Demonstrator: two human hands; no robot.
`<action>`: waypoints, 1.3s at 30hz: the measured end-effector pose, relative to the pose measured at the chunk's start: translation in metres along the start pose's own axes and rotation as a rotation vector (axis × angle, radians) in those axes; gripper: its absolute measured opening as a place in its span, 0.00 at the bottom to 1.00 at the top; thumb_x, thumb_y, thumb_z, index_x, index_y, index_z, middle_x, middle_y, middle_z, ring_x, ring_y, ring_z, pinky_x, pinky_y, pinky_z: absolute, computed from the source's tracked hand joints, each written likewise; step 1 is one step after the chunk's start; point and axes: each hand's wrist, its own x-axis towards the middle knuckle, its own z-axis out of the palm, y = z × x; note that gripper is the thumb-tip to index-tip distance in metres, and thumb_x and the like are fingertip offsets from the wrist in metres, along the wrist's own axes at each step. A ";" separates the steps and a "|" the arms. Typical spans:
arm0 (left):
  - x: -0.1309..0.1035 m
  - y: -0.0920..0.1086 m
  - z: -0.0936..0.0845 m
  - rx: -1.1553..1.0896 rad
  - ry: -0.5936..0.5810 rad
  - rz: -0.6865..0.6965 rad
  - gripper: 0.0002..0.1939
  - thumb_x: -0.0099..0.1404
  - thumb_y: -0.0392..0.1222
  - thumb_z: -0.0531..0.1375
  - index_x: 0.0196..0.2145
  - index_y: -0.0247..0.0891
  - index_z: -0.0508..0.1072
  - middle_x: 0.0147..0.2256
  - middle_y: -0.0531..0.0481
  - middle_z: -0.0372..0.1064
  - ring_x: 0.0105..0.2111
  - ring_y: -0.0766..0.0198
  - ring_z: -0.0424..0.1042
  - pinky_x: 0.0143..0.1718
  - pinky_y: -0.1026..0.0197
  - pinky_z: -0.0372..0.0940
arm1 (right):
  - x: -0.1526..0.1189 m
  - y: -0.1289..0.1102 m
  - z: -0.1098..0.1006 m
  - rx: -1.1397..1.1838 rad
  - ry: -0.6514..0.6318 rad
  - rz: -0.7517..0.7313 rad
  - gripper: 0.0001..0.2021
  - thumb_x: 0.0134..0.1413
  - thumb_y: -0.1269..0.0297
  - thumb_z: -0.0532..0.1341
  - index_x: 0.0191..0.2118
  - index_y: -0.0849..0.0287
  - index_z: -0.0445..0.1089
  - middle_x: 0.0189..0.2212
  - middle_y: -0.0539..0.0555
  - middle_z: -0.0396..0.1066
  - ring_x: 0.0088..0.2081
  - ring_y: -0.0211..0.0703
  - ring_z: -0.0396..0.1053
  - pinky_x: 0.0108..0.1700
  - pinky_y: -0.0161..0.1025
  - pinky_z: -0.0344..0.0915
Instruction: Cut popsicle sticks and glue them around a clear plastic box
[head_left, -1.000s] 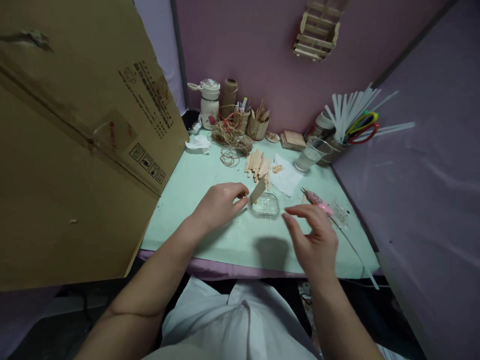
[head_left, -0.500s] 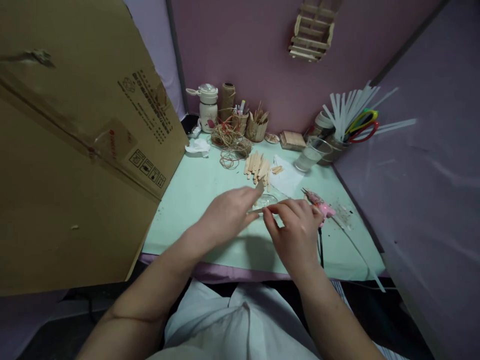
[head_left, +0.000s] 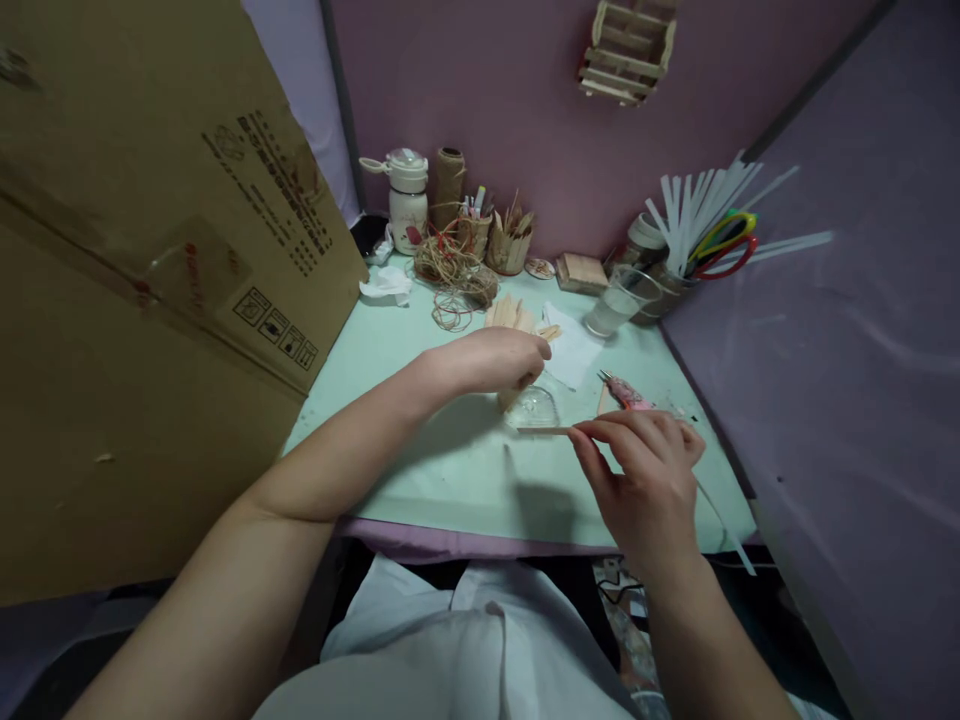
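Note:
My right hand (head_left: 637, 465) pinches a thin wooden craft stick (head_left: 544, 431) by one end, holding it level above the table. My left hand (head_left: 510, 360) reaches across beside the pile of wooden craft sticks (head_left: 510, 314), its fingers curled inward. What those fingers hold, if anything, is hidden from me. Below the hands lies a clear plastic dish (head_left: 536, 406), partly behind the stick. Just beyond my right hand is a pink tool (head_left: 628, 394) with metal tips, partly covered by the hand. A white tissue (head_left: 571, 345) with small wood pieces lies past my left hand.
A large cardboard box (head_left: 172, 300) walls off the left. Along the back stand a white bottle (head_left: 409, 205), tangled twine (head_left: 450, 265), a cup of sticks (head_left: 511, 245) and a wood block (head_left: 581, 272). At right are a plastic cup (head_left: 621, 303), white strips (head_left: 701, 220) and scissors (head_left: 731, 255).
My left hand has come away from the craft stick and moved forward to the stick pile. My right hand has shifted right and slightly nearer, still pinching the stick.

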 end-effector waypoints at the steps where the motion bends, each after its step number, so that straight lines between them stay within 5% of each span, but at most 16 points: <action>1: 0.002 0.007 -0.002 0.025 -0.031 -0.012 0.10 0.57 0.29 0.57 0.32 0.35 0.79 0.45 0.46 0.77 0.38 0.60 0.73 0.30 0.63 0.56 | -0.001 0.002 0.000 -0.003 -0.003 -0.010 0.05 0.61 0.65 0.64 0.34 0.56 0.70 0.30 0.52 0.76 0.35 0.45 0.66 0.43 0.46 0.52; 9: 0.022 0.040 0.003 0.128 -0.102 -0.033 0.13 0.57 0.28 0.59 0.38 0.33 0.80 0.33 0.40 0.77 0.29 0.59 0.72 0.27 0.62 0.56 | -0.013 0.011 -0.006 -0.049 -0.100 -0.023 0.04 0.61 0.65 0.64 0.34 0.56 0.70 0.30 0.51 0.76 0.36 0.46 0.66 0.44 0.47 0.52; 39: 0.023 0.031 0.010 0.064 -0.048 -0.024 0.14 0.61 0.30 0.56 0.38 0.34 0.81 0.36 0.40 0.78 0.31 0.60 0.72 0.33 0.61 0.58 | -0.003 0.022 0.018 -0.165 -0.153 -0.073 0.09 0.65 0.62 0.59 0.32 0.56 0.70 0.30 0.51 0.75 0.37 0.47 0.64 0.45 0.46 0.48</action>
